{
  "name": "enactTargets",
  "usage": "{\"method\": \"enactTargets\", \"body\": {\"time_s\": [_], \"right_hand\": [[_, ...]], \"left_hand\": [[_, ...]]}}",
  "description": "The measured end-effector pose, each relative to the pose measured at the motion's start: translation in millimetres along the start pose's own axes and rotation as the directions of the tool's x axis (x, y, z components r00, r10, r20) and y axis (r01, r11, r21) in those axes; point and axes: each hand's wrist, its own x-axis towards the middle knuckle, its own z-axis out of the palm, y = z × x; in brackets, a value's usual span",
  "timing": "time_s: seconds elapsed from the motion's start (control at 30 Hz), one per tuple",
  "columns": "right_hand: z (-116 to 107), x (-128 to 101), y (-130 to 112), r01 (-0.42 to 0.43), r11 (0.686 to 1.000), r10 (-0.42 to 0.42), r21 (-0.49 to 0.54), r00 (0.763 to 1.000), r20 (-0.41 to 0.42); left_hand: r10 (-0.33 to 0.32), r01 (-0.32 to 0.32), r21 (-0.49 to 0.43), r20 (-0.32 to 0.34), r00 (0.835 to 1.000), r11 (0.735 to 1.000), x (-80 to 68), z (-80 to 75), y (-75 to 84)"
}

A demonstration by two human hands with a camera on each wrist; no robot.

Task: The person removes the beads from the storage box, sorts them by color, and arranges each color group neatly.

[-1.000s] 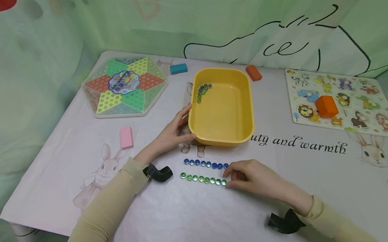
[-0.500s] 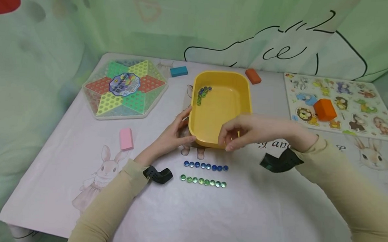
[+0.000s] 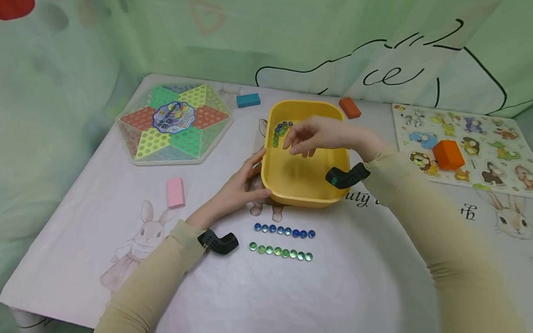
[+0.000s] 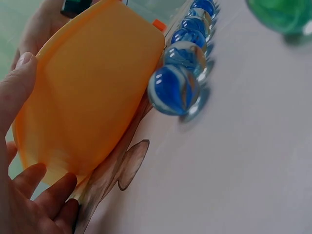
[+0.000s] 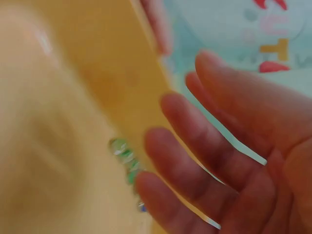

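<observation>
My left hand (image 3: 232, 187) holds the near left corner of a yellow plastic tub (image 3: 305, 202), thumb at the rim and fingers against the outer wall. Over the inside of the tub hovers my right hand (image 3: 314, 135), its fingers loosely bent with nothing between them. Blue and green glass marbles (image 3: 275, 142) cluster along the tub's far left inner wall, just left of the right fingertips. On the cloth in front lie two straight rows, one of blue marbles (image 3: 272, 229) and one of green marbles (image 3: 278, 251) nearer me.
A Chinese checkers board (image 3: 174, 123) lies at the back left, a pink block (image 3: 175, 193) in front of it. Blue (image 3: 248, 100) and orange-red (image 3: 350, 108) blocks flank the tub's far end. At right, an orange block (image 3: 448, 155) sits on an animal puzzle board (image 3: 490, 146).
My right hand has left the right end of the marble rows and moved up and away from me, over the tub. The left hand and both rows have stayed put.
</observation>
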Motion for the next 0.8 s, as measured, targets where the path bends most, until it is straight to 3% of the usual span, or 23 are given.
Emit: {"method": "enactTargets", "body": {"time_s": [0.1,0.3,0.53,0.8], "right_hand": [[1,13,8,-0.029,0.999,0.026,-0.035,0.997,-0.069],[6,35,15,-0.068,0.99,0.048,-0.127,0.987,-0.154],[11,50,15,-0.126,0.962,0.087,-0.242,0.982,-0.168],[19,60,10,-0.176,0.934,0.125,-0.31,0.976,-0.177]], "left_hand": [[0.012,-0.012,0.006,-0.003,1.0,1.0,1.9,0.0,-11.0],[0.03,-0.03,-0.004,-0.003,1.0,1.0,2.8,-1.2,-14.8],[0.063,-0.063,-0.025,0.006,0.998,0.998,3.6,-1.0,-14.2],[0.034,-0.034,-0.002,-0.01,0.999,0.999,3.2,-1.0,-14.4]]}}
